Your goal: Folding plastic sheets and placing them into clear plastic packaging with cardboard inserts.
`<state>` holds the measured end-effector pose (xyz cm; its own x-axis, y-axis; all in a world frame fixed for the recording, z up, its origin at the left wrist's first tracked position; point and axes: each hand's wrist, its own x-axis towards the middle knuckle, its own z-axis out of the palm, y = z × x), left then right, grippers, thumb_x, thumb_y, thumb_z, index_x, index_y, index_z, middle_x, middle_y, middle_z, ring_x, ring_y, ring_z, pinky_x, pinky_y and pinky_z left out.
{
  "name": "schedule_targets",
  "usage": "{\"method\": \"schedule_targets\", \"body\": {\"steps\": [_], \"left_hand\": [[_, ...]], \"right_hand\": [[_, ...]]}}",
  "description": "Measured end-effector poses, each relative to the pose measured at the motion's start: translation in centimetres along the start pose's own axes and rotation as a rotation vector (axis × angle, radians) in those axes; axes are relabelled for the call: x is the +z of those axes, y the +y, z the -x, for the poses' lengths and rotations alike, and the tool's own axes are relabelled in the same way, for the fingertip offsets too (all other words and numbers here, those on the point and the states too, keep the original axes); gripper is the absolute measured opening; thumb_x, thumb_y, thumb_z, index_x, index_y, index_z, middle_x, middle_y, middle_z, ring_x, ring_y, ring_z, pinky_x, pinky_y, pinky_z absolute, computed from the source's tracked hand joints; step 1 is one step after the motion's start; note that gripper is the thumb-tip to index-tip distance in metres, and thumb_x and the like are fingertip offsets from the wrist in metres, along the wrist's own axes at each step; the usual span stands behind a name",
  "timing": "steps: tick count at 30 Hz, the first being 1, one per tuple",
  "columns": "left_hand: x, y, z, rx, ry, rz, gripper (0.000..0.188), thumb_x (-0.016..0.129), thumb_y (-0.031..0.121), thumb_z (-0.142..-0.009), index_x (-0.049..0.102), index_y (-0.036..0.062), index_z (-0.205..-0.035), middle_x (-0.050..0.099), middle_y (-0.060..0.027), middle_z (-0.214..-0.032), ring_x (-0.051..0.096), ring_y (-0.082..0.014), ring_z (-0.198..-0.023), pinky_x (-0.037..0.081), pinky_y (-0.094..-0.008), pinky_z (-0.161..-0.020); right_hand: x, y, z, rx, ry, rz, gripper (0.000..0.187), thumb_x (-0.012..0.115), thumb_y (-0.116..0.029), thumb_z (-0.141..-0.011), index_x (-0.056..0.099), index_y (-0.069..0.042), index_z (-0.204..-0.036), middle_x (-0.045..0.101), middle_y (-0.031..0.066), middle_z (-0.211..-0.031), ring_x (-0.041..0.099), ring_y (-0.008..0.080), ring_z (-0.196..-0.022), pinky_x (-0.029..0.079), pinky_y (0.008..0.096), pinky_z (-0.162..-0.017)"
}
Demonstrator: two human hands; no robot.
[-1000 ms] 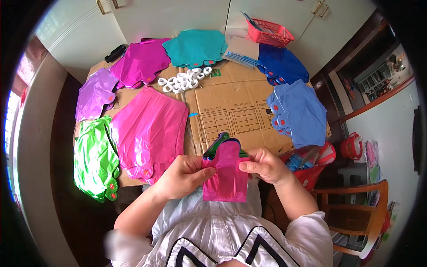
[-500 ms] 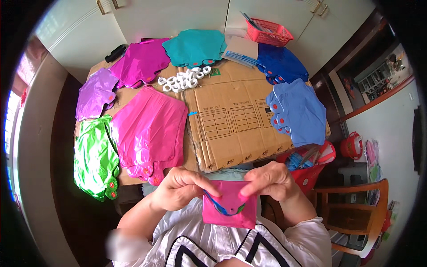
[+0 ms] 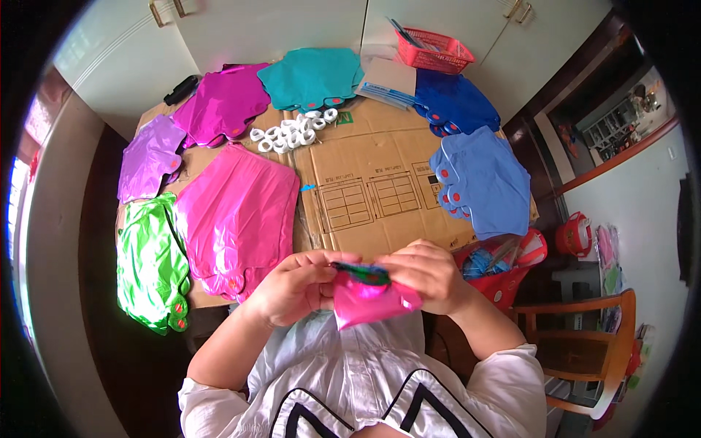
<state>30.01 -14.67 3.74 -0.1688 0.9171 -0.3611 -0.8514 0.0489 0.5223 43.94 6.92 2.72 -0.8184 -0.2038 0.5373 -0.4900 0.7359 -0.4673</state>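
In front of my chest, both hands hold a small glossy pink pouch (image 3: 371,301), tilted and somewhat blurred. Dark blue and green layers show along its upper edge, where I cannot make out what they are. My left hand (image 3: 296,287) pinches the pouch's left corner between thumb and fingers. At the opposite side my right hand (image 3: 423,277) grips it with curled fingers. Beyond my left hand lies a big stack of shiny pink foil pieces (image 3: 237,212), flat, with rounded tabs. A cardboard sheet (image 3: 365,233) covers the table beyond my hands.
More flat stacks ring the table: green (image 3: 150,259), lilac (image 3: 150,160), magenta (image 3: 223,102), teal (image 3: 310,77), dark blue (image 3: 460,102), light blue (image 3: 485,182). White ribbon rolls (image 3: 292,133) sit near the back. A red basket (image 3: 434,52) stands behind; a wooden chair (image 3: 610,350) is at right.
Both hands have lifted slightly away from my body with the pouch. The pouch has tipped from facing up to a slant, and the right fingers have curled further around it.
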Motion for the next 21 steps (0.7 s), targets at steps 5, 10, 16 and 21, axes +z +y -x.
{"method": "schedule_targets", "body": {"steps": [5, 10, 16, 21], "left_hand": [[-1.2, -2.1, -1.3, 0.232, 0.096, -0.392, 0.042, 0.061, 0.013, -0.094, 0.050, -0.0034, -0.131, 0.065, -0.0094, -0.111, 0.062, -0.0154, -0.101, 0.051, -0.0308, -0.091], [-0.7, -3.1, -2.8, 0.447, 0.301, -0.516, 0.021, 0.060, 0.011, -0.094, 0.065, -0.0048, -0.107, 0.069, -0.0081, -0.094, 0.067, -0.0136, -0.083, 0.059, -0.0280, -0.074], [0.3, -1.9, -4.1, 0.382, 0.300, -0.266, 0.019, 0.060, 0.009, -0.094, 0.065, -0.0049, -0.105, 0.069, -0.0109, -0.097, 0.067, -0.0164, -0.085, 0.060, -0.0317, -0.075], [1.4, -0.5, -6.0, 0.544, 0.330, -0.568, 0.018, 0.057, 0.006, -0.095, 0.063, -0.0071, -0.107, 0.069, -0.0105, -0.095, 0.067, -0.0159, -0.085, 0.060, -0.0311, -0.078]], "right_hand": [[2.4, 0.6, 1.4, 0.656, 0.061, -0.650, 0.024, 0.067, -0.002, -0.084, 0.067, -0.004, -0.107, 0.069, -0.0002, -0.093, 0.062, 0.0105, -0.076, 0.050, 0.0294, -0.069], [2.1, 1.0, 1.3, 0.895, 0.091, -1.297, 0.025, 0.066, -0.001, -0.085, 0.066, -0.003, -0.110, 0.067, -0.0013, -0.099, 0.058, 0.0057, -0.088, 0.047, 0.0250, -0.080], [0.6, 2.3, 0.0, 0.746, 0.078, -1.140, 0.029, 0.069, -0.002, -0.084, 0.065, -0.001, -0.112, 0.067, 0.0004, -0.104, 0.060, 0.0083, -0.095, 0.048, 0.0257, -0.086], [-0.5, 4.8, -0.7, 0.808, 0.098, -1.296, 0.032, 0.069, -0.006, -0.085, 0.063, -0.001, -0.117, 0.067, 0.0010, -0.107, 0.060, 0.0084, -0.097, 0.048, 0.0260, -0.086]]}}
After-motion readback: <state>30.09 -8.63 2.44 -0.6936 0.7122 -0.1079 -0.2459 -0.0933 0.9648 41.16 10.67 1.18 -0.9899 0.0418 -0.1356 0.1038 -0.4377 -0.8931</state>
